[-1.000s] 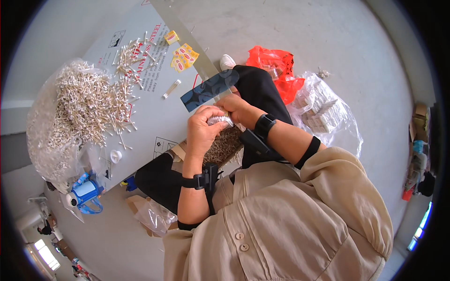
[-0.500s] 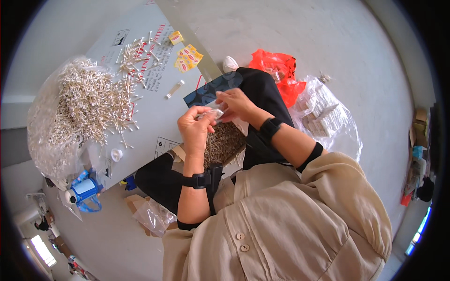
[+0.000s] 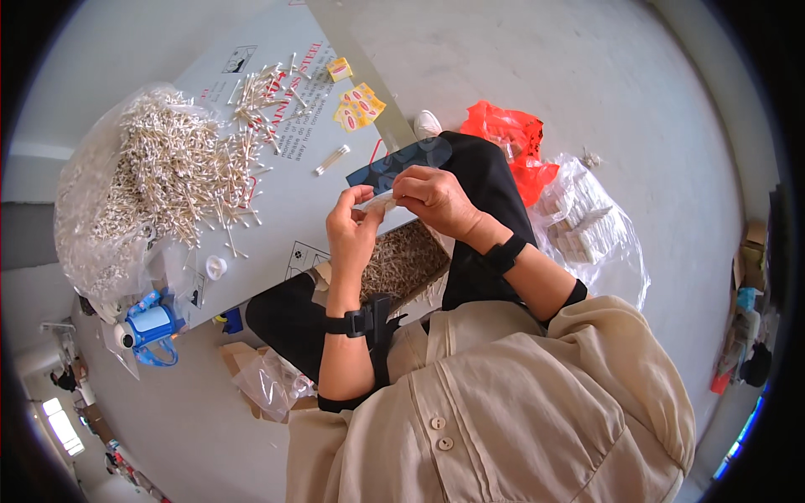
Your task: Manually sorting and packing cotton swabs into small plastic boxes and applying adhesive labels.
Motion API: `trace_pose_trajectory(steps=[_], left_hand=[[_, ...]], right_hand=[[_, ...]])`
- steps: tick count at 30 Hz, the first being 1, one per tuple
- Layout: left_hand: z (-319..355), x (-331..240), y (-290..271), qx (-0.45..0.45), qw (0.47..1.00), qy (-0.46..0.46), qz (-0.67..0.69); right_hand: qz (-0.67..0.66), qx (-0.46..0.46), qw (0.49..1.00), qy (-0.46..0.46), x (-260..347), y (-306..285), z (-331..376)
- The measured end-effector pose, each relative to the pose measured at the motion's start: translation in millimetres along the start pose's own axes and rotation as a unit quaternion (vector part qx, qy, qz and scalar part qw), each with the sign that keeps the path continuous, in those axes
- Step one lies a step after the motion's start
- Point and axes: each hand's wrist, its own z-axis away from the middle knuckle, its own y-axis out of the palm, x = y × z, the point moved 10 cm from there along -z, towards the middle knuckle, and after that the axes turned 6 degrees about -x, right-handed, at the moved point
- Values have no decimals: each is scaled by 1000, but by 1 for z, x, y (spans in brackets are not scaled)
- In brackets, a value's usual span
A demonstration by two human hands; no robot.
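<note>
Over my lap, both hands are on a small clear plastic bag (image 3: 385, 202); its contents are hard to make out. My left hand (image 3: 350, 228) has its thumb and fingertips closed on the bag's left end. Bent fingers of my right hand (image 3: 438, 199) pinch the other end. Below them sits an open cardboard box (image 3: 444, 272) full of thin brownish sticks. A dark blue patterned sheet (image 3: 369, 178) lies at the table's edge, just behind my hands. Nearby on the table is a small bundle of cotton swabs (image 3: 332, 159).
At left, a big clear bag spills a heap of cotton swabs (image 3: 168, 159) across the table (image 3: 277, 201). Yellow labels (image 3: 359, 107), a white round cap (image 3: 216, 267) and a blue bottle (image 3: 153, 327) lie around it. A red bag (image 3: 501, 130) and bagged white packs (image 3: 579, 218) rest at right.
My right hand has shifted slightly right and down, its fingers curling more over the bag. The left hand's fingers have straightened somewhat. The whole view has moved slightly.
</note>
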Motion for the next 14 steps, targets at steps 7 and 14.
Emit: trace_pose_trajectory(steps=[7,14], left_hand=[[24,-51,2,8,889,369,-270],[32,-65,18,33,814,452,-363]], right_hand=[[25,2,997,-77,22,2,-7],[124,62,981,-135,28,17,-8]])
